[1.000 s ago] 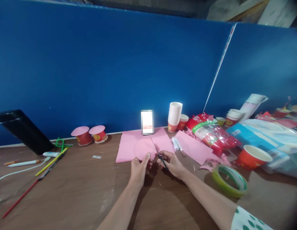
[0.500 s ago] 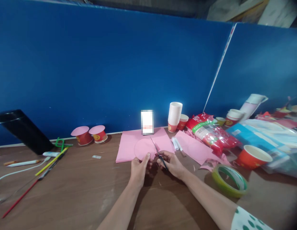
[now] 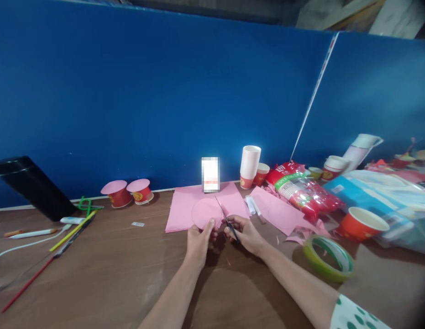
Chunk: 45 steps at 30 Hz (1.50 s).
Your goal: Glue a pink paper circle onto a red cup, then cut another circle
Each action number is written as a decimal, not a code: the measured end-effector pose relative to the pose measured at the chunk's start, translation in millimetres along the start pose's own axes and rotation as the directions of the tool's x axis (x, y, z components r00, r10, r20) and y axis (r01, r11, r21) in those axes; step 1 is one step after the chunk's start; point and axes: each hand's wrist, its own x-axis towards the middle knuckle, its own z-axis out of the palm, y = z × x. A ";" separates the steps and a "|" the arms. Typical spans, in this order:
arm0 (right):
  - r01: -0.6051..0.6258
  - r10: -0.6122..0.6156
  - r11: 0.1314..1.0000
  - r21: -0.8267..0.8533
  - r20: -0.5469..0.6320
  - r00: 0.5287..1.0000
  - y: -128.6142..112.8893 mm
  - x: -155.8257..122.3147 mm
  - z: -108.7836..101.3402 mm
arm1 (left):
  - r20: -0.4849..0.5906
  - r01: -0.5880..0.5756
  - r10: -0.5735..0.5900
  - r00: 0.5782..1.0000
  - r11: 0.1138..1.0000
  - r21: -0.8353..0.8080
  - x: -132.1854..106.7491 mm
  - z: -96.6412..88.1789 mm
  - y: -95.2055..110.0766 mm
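Note:
Between the thumb and fingers of my left hand (image 3: 200,237) is the near edge of a round pink paper disc (image 3: 206,212). My right hand (image 3: 244,233) grips a pair of scissors (image 3: 233,230) by dark handles, the blades slanting up and left beside the disc's right edge. Whether the blades touch the paper I cannot tell. Behind the disc lies a stack of pink paper sheets (image 3: 178,205), much the same colour, so the disc's outline is faint. A bright, pixelated phone-like screen (image 3: 210,174) stands at the back of the stack.
Two red cups with pink tops (image 3: 118,194) stand at the left. A black bottle (image 3: 37,187) leans there, near several pens. On the right are stacked paper cups (image 3: 249,167), a red plastic package (image 3: 294,192), pink scraps (image 3: 277,210), an orange cup (image 3: 361,225) and a tape roll (image 3: 310,262).

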 end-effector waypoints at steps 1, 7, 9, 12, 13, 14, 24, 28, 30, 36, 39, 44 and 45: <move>-0.002 0.002 1.000 -0.003 -0.001 1.000 -0.3 -0.1 0.1 | 0.001 -0.002 0.002 1.000 1.000 -0.002 0.0 0.1 0.0; -0.005 0.006 1.000 0.002 -0.009 1.000 -2.6 -1.1 0.6 | 0.001 -0.013 0.013 1.000 1.000 -0.011 -0.1 0.8 0.6; -0.006 0.006 1.000 -0.001 -0.006 1.000 -2.6 -1.1 0.6 | 0.000 -0.005 0.005 1.000 1.000 -0.003 -0.2 0.7 1.0; -0.002 0.002 1.000 0.001 -0.003 1.000 -2.2 -1.1 0.4 | -0.004 -0.002 0.002 1.000 1.000 0.005 -0.4 0.4 1.3; 0.001 -0.001 1.000 0.002 -0.002 1.000 -2.1 -1.1 0.2 | -0.001 -0.003 0.003 1.000 1.000 0.004 -0.4 0.3 1.3; 0.003 -0.003 1.000 0.003 0.000 1.000 -1.9 -1.1 0.1 | 0.003 -0.006 0.006 1.000 1.000 0.000 -0.3 0.2 1.2; -0.003 0.003 1.000 0.009 -0.010 1.000 -1.9 -0.9 1.0 | -0.006 -0.022 0.022 1.000 1.000 0.010 0.7 -0.2 -0.7; -0.011 0.011 1.000 0.010 -0.007 1.000 -3.7 -1.2 1.3 | -0.008 -0.006 0.006 1.000 1.000 0.017 -0.1 0.7 1.3; -0.010 0.010 1.000 0.013 -0.003 1.000 -4.6 -1.3 1.3 | -0.005 -0.003 0.003 1.000 1.000 0.022 -0.3 0.8 2.0; -0.007 0.007 1.000 0.013 -0.003 1.000 -5.3 -1.5 1.0 | 0.004 -0.026 0.026 1.000 0.999 0.025 0.1 -0.8 -0.6; -0.004 0.004 1.000 0.010 0.001 1.000 -3.4 -1.1 0.6 | -0.007 -0.024 0.024 1.000 0.999 0.025 0.6 -0.9 -1.7; -0.005 0.005 1.000 0.006 0.007 1.000 -1.5 -0.6 0.5 | -0.012 0.015 -0.014 1.000 0.999 0.040 -0.5 1.2 1.2; -0.010 0.010 1.000 0.010 0.008 1.000 -1.6 -0.6 0.6 | -0.015 0.019 -0.018 1.000 0.999 0.040 -0.8 1.6 1.9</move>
